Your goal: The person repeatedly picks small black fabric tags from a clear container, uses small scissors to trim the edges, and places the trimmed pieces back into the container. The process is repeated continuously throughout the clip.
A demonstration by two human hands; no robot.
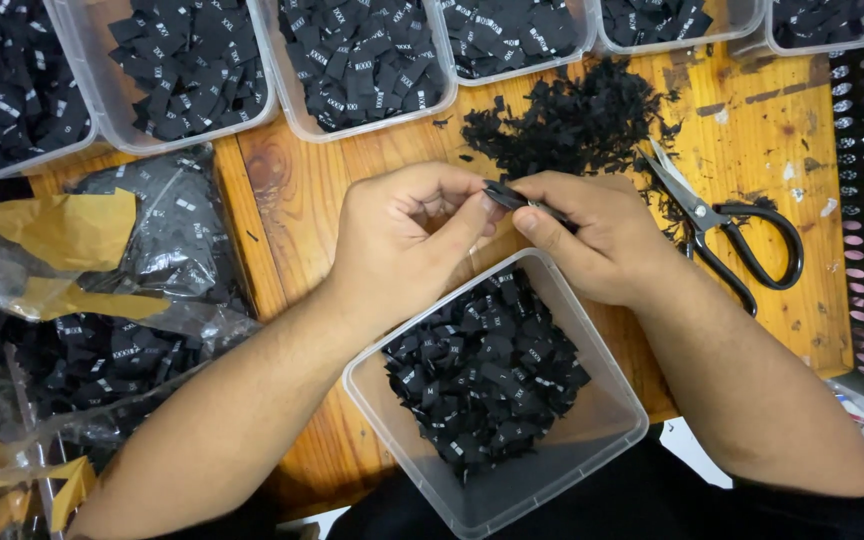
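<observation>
Your left hand [402, 240] and right hand [592, 235] were bare, with no gloves, rings or watch at the wrists. Both forearms were uncovered right down to the lower edge of the view, showing no sleeves. Your fingernails were short. Dark clothing covered your lap.

A small black fabric label [508, 196] is pinched between the fingertips of both hands, lying roughly level. It sits just above the far corner of a clear plastic tub [592, 440] half-filled with similar black labels.
</observation>
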